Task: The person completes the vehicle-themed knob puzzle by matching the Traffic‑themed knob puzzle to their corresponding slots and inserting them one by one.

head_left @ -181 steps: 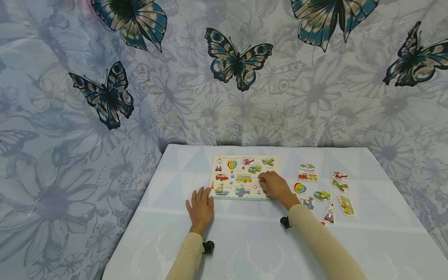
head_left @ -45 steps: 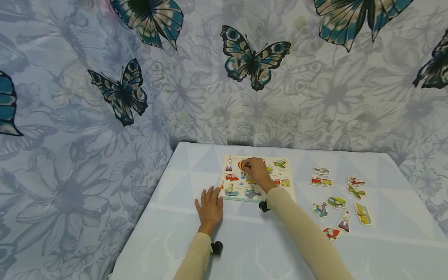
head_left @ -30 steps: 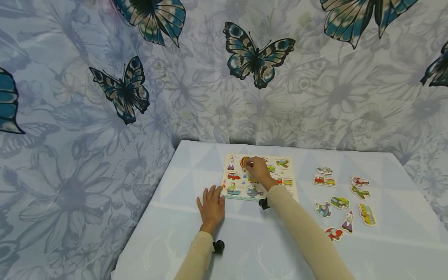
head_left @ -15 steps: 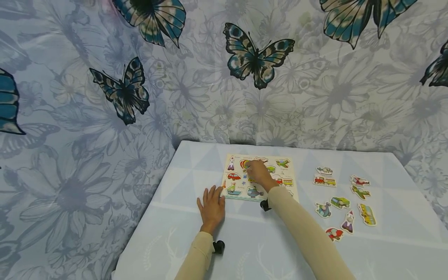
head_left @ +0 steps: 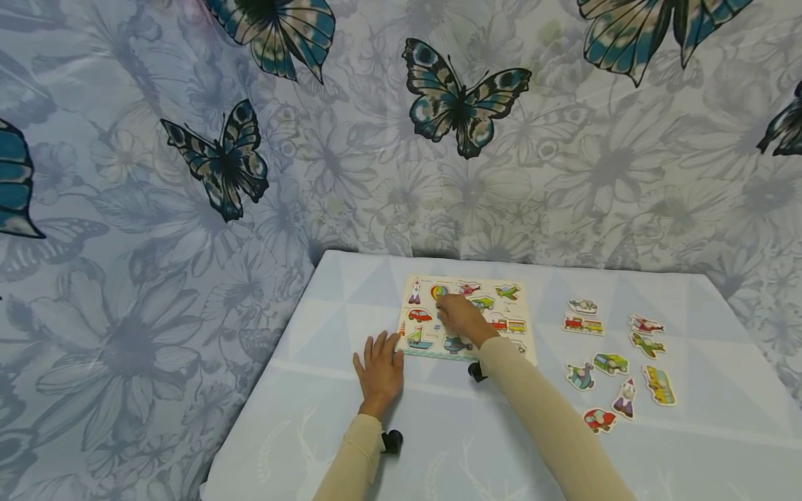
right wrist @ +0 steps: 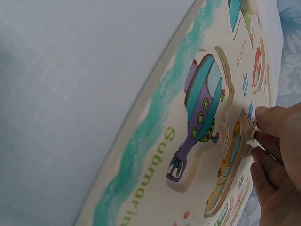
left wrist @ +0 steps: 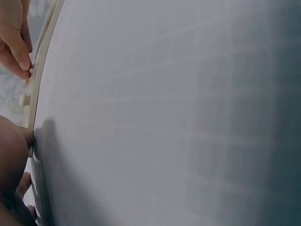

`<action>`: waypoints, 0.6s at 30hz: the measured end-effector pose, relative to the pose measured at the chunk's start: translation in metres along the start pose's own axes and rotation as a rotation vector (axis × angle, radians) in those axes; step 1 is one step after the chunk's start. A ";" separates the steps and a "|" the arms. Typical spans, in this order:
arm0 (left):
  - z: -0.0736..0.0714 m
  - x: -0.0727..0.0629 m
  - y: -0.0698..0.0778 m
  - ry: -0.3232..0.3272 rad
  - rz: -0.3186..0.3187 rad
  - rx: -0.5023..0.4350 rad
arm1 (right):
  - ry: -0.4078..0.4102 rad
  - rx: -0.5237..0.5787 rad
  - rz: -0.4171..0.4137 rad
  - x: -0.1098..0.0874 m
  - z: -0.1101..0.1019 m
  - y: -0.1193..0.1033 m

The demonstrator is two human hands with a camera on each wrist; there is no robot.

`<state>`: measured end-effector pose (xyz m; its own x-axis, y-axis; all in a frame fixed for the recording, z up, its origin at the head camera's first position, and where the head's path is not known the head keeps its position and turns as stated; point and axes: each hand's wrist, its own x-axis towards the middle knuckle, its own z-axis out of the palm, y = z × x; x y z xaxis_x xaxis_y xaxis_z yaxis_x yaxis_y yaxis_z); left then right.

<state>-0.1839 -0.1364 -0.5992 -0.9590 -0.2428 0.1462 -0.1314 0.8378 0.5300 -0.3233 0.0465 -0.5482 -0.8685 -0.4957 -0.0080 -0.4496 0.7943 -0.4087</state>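
Observation:
A cream wooden puzzle board with vehicle pictures lies toward the back of the table. My right hand is over its upper middle, fingers curled at the lower end of the striped hot-air balloon piece. The balloon lies in line with its place on the board. In the right wrist view, thumb and fingertips come down to the board beside the yellow bus and beyond the submarine recess. My left hand rests with fingers spread at the board's front left corner.
Right of the board lie several loose pieces: a ship, a train, a helicopter, a plane, a green car, a scooter, a yellow bus, a rocket and a red piece.
The balloon piece has gone from the loose group to the board in my right hand. Over the last half second that hand has slid slightly toward me, uncovering the balloon. My left hand stays put.

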 end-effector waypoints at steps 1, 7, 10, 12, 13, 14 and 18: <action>0.000 0.000 0.001 -0.002 -0.001 -0.001 | 0.002 0.003 -0.001 -0.001 0.000 0.001; -0.003 -0.002 0.003 -0.009 0.000 -0.014 | 0.034 0.056 0.029 -0.011 -0.009 0.011; -0.003 -0.001 0.002 -0.014 -0.002 -0.009 | 0.063 0.087 0.053 -0.020 -0.019 0.021; -0.002 0.000 0.001 -0.017 -0.005 0.000 | 0.078 0.080 0.076 -0.026 -0.025 0.030; -0.002 0.000 0.001 -0.013 -0.005 0.000 | 0.080 0.074 0.096 -0.029 -0.028 0.035; -0.002 0.000 0.001 -0.016 -0.008 0.005 | 0.085 0.067 0.114 -0.032 -0.031 0.041; -0.001 -0.001 0.003 -0.003 0.003 -0.009 | 0.089 0.051 0.159 -0.046 -0.043 0.064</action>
<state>-0.1828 -0.1343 -0.5973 -0.9602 -0.2390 0.1446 -0.1268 0.8342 0.5367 -0.3213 0.1348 -0.5343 -0.9438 -0.3305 0.0034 -0.2958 0.8400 -0.4549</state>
